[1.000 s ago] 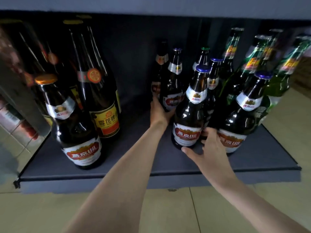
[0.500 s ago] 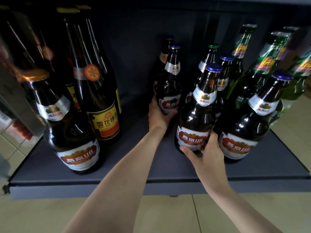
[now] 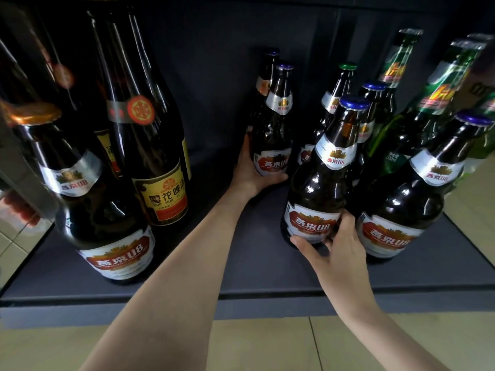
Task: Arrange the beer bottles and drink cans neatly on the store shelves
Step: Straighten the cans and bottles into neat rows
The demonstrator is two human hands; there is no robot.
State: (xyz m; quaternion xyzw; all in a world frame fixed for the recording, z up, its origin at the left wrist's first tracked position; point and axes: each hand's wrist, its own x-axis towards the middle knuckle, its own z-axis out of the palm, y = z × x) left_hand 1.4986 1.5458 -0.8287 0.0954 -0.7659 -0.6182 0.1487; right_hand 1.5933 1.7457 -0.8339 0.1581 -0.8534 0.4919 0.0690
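We see both hands on bottles on the shelf [image 3: 241, 266]. Landmark: the front U8 bottle [image 3: 318, 199], upright, blue cap, standing right of shelf centre near the front edge. Right hand [image 3: 334, 250] sits just in front of it, thumb and fingers curled round its base and label. So the bottle lies straight ahead of that hand, long axis vertical, cap up, label facing us.

Behind and left of the landmark stands the rear U8 bottle [image 3: 273, 140], also upright, cap up. Left hand [image 3: 249, 175] cups its lower body from the left, thumb under the label; the bottle is just right of that hand.

Right of the landmark, touching or nearly so: another U8 bottle [image 3: 399, 210]. Far left of it: an orange-capped bottle [image 3: 88, 204].

Our guess: each hand slides its own bottle into line, and the right hand is nearer the front row.
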